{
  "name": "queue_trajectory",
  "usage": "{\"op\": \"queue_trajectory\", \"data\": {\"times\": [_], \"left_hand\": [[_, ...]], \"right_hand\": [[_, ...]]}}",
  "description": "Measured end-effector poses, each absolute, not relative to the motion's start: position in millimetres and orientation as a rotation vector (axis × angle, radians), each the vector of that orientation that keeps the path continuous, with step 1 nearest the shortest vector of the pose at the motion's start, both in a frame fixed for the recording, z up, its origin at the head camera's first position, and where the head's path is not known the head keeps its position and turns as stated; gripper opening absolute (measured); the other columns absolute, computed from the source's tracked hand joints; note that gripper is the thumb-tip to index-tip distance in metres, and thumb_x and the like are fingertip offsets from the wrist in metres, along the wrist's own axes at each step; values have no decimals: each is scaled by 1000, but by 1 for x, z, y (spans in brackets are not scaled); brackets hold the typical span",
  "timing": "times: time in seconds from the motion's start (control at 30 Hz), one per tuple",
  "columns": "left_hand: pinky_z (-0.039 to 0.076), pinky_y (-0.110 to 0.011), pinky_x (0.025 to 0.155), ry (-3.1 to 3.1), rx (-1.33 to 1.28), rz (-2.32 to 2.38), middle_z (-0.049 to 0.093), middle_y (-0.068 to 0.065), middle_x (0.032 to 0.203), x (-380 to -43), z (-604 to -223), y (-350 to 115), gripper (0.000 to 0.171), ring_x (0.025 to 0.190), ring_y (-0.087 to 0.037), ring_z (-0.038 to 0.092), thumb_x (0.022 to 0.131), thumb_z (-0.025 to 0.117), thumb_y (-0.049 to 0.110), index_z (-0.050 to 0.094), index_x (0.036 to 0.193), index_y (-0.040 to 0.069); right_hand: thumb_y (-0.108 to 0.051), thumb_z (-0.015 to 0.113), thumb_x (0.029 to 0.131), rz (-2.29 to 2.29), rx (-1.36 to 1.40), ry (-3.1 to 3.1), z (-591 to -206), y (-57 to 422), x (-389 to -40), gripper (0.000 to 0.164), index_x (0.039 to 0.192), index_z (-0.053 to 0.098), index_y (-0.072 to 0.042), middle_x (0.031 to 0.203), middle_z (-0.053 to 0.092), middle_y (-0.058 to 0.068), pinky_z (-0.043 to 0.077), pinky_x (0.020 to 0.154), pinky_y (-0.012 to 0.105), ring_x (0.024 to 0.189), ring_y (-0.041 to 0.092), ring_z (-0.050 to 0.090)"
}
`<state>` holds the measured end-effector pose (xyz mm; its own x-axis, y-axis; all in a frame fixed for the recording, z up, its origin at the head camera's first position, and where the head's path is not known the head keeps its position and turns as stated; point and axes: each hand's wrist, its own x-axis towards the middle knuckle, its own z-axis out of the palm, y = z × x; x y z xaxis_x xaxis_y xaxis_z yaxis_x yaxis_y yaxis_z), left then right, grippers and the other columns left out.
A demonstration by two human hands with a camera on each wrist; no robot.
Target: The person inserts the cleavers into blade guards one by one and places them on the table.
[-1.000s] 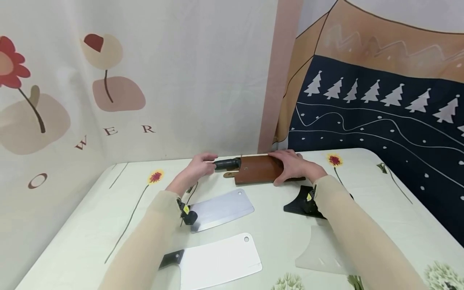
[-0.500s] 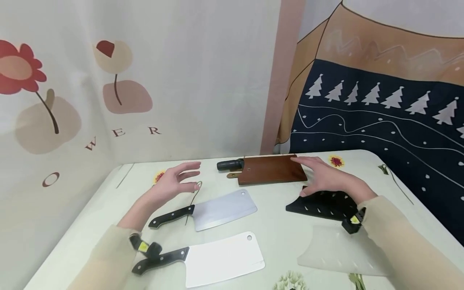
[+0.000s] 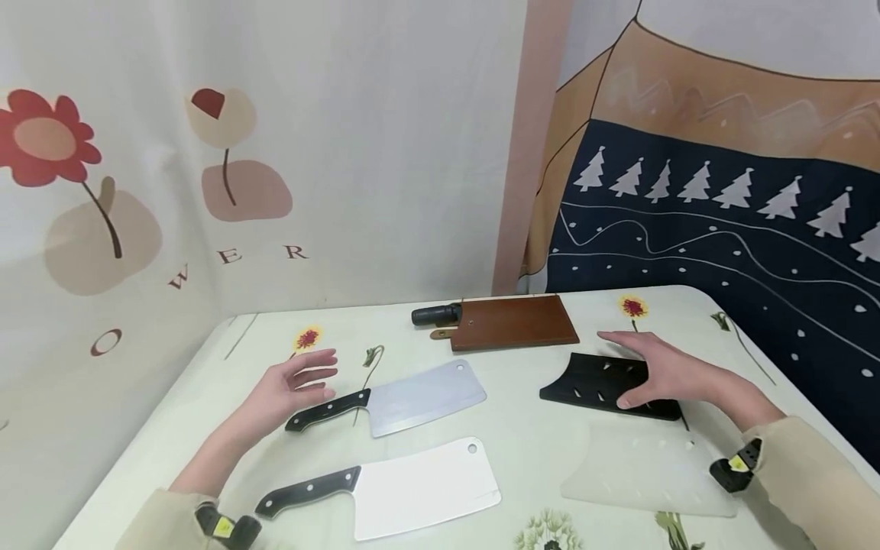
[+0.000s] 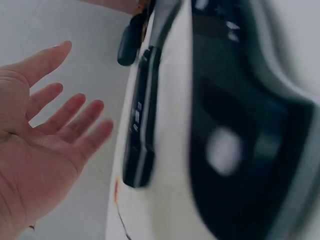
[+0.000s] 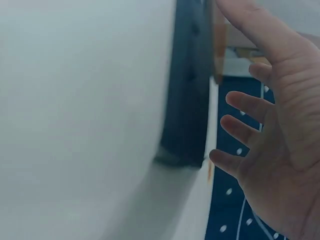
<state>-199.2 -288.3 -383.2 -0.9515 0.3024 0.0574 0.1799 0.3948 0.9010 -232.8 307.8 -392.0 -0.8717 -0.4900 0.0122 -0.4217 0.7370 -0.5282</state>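
My left hand [image 3: 292, 389] hovers with fingers spread near the black handle of the middle cleaver [image 3: 426, 399], holding nothing. Nearer me lies a second bare cleaver [image 3: 426, 489], its blade bright and its handle pointing left. At the back edge, a brown leather sheath [image 3: 516, 322] covers a blade, and a black handle [image 3: 436, 315] sticks out of its left end. On the right, my right hand [image 3: 663, 374], fingers apart and nothing in its grasp, overlaps a black blade cover [image 3: 598, 382] in the head view. A translucent white blade cover [image 3: 639, 470] lies in front of that.
A pale floral cloth [image 3: 522, 428] covers the table. Behind it hangs a white curtain [image 3: 385, 168], with a dark tree-patterned cloth [image 3: 756, 237] at the right. The two bare blades lie flat side by side.
Both hands have come away from the sheathed cleaver, which stays at the back. The left moved left and toward me, the right moved right and toward me.
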Motion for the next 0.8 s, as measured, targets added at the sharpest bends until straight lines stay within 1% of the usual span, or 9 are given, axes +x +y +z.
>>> {"op": "queue_trajectory", "data": {"times": [0.2,0.27,0.33,0.43,0.5,0.57,0.63,0.8], "left_hand": [[54,-24,90,2606,368,1508,53,-29,144,-191,-397,-302,70,129,-47,53,91,78,10,44,150,-5],[56,-27,87,2594,350,1500,54,-28,143,-191,-402,-305,70,127,-44,56,90,79,10,45,149,-5],[56,-28,85,2587,362,1487,57,-28,140,-191,-407,-307,70,122,-39,60,89,80,9,46,148,-6],[57,-28,80,2589,389,1465,62,-26,132,-192,-414,-310,67,113,-27,65,87,80,7,50,146,-6],[55,-26,82,2616,440,1423,66,-23,128,-194,-416,-311,66,109,-19,66,86,81,8,52,144,-5],[53,-25,83,2624,471,1397,68,-20,126,-196,-418,-311,66,107,-15,65,85,82,9,54,144,-3],[51,-23,86,2621,496,1372,69,-17,126,-199,-419,-310,66,110,-14,65,85,83,11,55,144,-1],[48,-22,91,2619,496,1327,70,-14,126,-202,-422,-310,68,114,-19,63,83,84,14,57,144,1]], "right_hand": [[-45,92,72,-803,-753,2822,-402,319,-226,106,154,40,-1,153,40,29,32,101,75,137,55,32],[-46,92,71,-800,-737,2819,-403,320,-226,107,155,40,-3,154,40,28,32,102,75,138,55,31],[-46,92,71,-792,-738,2811,-404,321,-227,107,154,41,-3,153,40,28,32,102,75,138,55,31],[-45,94,68,-777,-764,2792,-405,321,-227,108,153,42,-3,153,41,27,32,101,75,137,55,31],[-45,95,67,-770,-769,2782,-407,321,-228,109,153,43,-2,153,42,26,33,100,74,137,53,31],[-45,95,65,-763,-761,2777,-408,322,-228,111,153,42,-2,152,43,25,35,99,73,136,52,31],[-46,95,65,-757,-739,2775,-408,323,-228,112,154,42,-3,151,44,25,37,98,71,135,50,32],[-47,95,65,-746,-725,2771,-408,323,-229,113,154,41,-3,151,44,24,38,98,71,135,50,31]]}}
